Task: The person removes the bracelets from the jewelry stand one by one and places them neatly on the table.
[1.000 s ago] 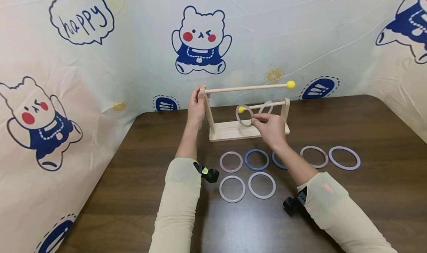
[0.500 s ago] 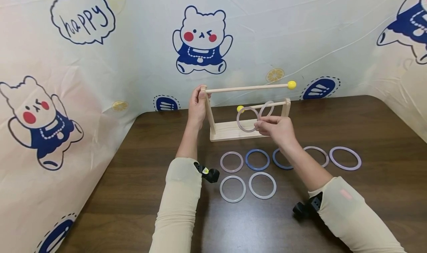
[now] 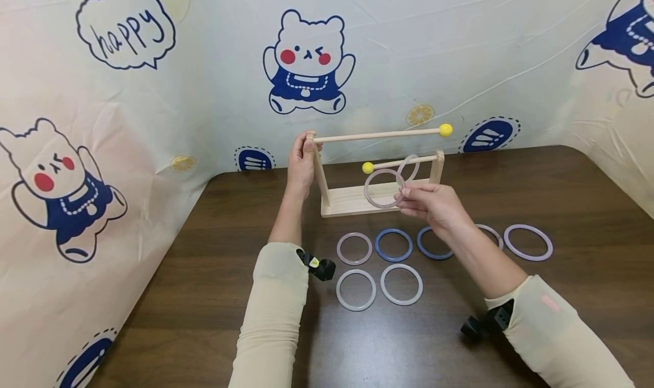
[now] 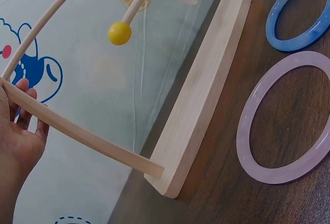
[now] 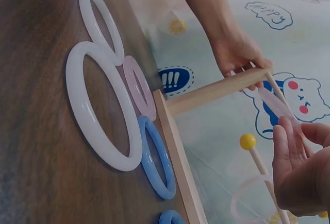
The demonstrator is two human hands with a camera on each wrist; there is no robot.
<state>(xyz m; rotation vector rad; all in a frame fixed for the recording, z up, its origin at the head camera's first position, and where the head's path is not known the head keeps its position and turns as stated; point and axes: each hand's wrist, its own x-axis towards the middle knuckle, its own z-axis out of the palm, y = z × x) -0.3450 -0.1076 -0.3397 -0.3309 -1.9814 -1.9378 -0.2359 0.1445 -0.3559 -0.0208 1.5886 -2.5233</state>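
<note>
My left hand [image 3: 301, 163] grips the upper end of the left post of a wooden stand [image 3: 352, 200]. Its fingers show behind the post [image 4: 77, 128] in the left wrist view. The stand has two rods tipped with yellow balls, one high and one low. My right hand [image 3: 434, 206] pinches a pale pinkish ring [image 3: 369, 197] by its right edge, in front of the lower rod [image 3: 390, 163]. The yellow ball [image 3: 368, 167] of that rod lies outside the held ring. Another pale ring [image 3: 415, 158] hangs on the lower rod.
On the dark wooden table [image 3: 204, 297], rings lie flat before the stand: a pink ring [image 3: 339, 249], a blue ring [image 3: 393, 259], two white rings, and a lilac ring [image 3: 528, 259] among them. My right forearm covers parts of two rings. A printed cloth [image 3: 204, 92] hangs behind.
My right hand has drawn the held ring right and down, away from the yellow ball of the lower rod, which it surrounded earlier. The left hand and the stand have stayed put.
</note>
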